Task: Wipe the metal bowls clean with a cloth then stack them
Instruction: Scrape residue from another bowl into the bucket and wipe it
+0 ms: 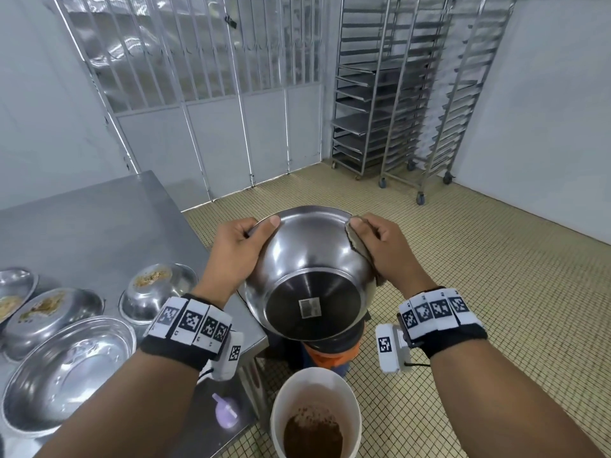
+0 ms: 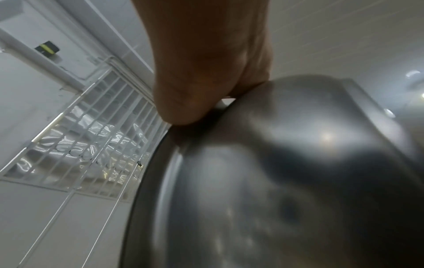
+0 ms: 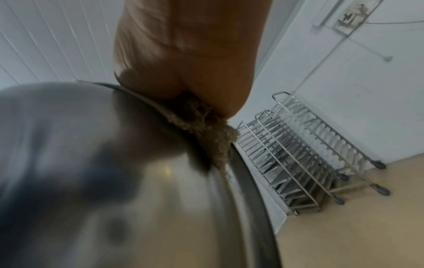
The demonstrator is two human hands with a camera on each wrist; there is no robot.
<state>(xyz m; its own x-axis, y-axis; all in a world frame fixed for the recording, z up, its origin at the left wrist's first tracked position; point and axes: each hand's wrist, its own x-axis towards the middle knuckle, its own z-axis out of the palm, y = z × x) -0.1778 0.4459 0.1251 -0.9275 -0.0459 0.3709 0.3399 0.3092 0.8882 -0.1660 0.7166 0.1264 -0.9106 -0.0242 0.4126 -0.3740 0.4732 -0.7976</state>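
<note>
Five metal bowls, one cloth

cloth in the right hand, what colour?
Brownish tan cloth, pinched against the bowl rim; right wrist view shows it best.

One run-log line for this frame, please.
phase: wiping | left hand: grips rim of tilted steel bowl | right hand: presses brown cloth on opposite rim | below: white bucket | stacked: not yet
</note>
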